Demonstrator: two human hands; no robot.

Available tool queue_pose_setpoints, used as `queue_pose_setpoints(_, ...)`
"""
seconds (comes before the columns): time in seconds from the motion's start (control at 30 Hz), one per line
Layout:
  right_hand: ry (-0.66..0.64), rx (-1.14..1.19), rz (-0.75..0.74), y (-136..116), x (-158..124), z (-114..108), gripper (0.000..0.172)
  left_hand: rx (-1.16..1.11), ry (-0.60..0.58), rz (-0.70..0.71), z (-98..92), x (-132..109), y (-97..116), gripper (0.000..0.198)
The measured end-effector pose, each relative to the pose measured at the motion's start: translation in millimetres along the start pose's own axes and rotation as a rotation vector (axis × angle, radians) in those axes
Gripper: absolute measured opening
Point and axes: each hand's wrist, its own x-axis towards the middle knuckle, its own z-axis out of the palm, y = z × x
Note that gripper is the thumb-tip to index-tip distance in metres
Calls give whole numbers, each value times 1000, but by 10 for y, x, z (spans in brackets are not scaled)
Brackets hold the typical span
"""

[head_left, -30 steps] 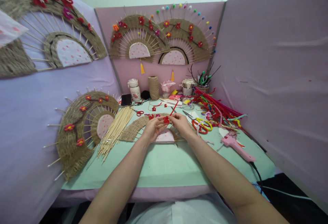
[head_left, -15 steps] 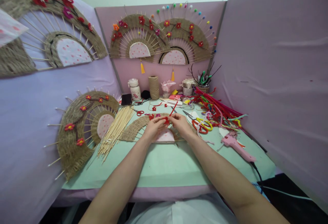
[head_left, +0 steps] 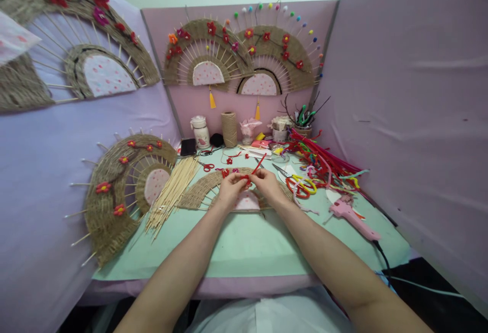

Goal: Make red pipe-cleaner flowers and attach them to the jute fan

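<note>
A red pipe cleaner (head_left: 260,163) is held between my two hands, its near part bent into a small looped shape and its free end sticking up to the right. My left hand (head_left: 231,190) pinches the looped part from the left. From the right, my right hand (head_left: 266,184) pinches the same pipe cleaner close by, fingertips almost touching the left ones. Under both hands lies a twine-wrapped fan (head_left: 196,191) with a dotted half-round centre and small red and purple flowers on its upper edge; the hands cover part of it.
Thin wooden sticks (head_left: 172,195) and red-handled scissors (head_left: 208,167) lie at left. To the right are larger scissors (head_left: 303,185), a pile of coloured pipe cleaners (head_left: 324,160) and a pink glue gun (head_left: 354,219) with its cord. A twine spool (head_left: 229,129) stands at the back.
The free end of the red pipe cleaner has tilted slightly further right, and the fingers have shifted a little around its looped part. Both hands keep their hold.
</note>
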Motion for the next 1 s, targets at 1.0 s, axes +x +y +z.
queue_pose_setpoints(1.0, -47, -597, -292, -93, -83, -71, 32, 241, -65, 164, -22, 39, -113, 15)
